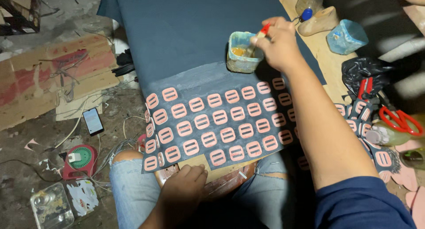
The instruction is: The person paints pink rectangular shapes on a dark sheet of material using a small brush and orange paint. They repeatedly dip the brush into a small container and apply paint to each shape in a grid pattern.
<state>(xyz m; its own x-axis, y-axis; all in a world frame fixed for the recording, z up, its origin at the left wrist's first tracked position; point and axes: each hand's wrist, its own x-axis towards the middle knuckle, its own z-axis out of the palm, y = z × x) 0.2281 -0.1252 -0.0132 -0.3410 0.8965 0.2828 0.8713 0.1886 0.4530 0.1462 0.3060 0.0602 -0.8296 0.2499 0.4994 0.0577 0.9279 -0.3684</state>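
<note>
Dipping a brush (259, 36) with a red-tipped handle, the right hand (279, 43) is closing its fingers around it and holding the bristle end inside a small, smeared, pale blue glue cup (242, 53). Amber glue is showing in the cup's bottom. The cup is standing on a dark blue-grey sheet (190, 30), just beyond the paler, brushed band that is running across it.

Nearer the person than the cup, rows of pink buckle-shaped cutouts (212, 120) are lying flat on the sheet, each a rounded rectangle with two slots, set in slightly slanting lines. The sheet is resting across the person's knees in torn light jeans (133, 184).

The left hand (183, 182) is lying at the sheet's near edge, fingers curled onto a board (208, 173) under it; whether it is gripping anything, I cannot tell.

Right of the cup, along the sheet's far side, a tan foot-shaped last (318, 20), a blue plastic tub (347, 36), a black bag (367, 72) and red-handled scissors (400, 120) are lying. Left of the sheet, on the floor, a phone (93, 121) with a lit screen is lying beside flattened cardboard (40, 83).
</note>
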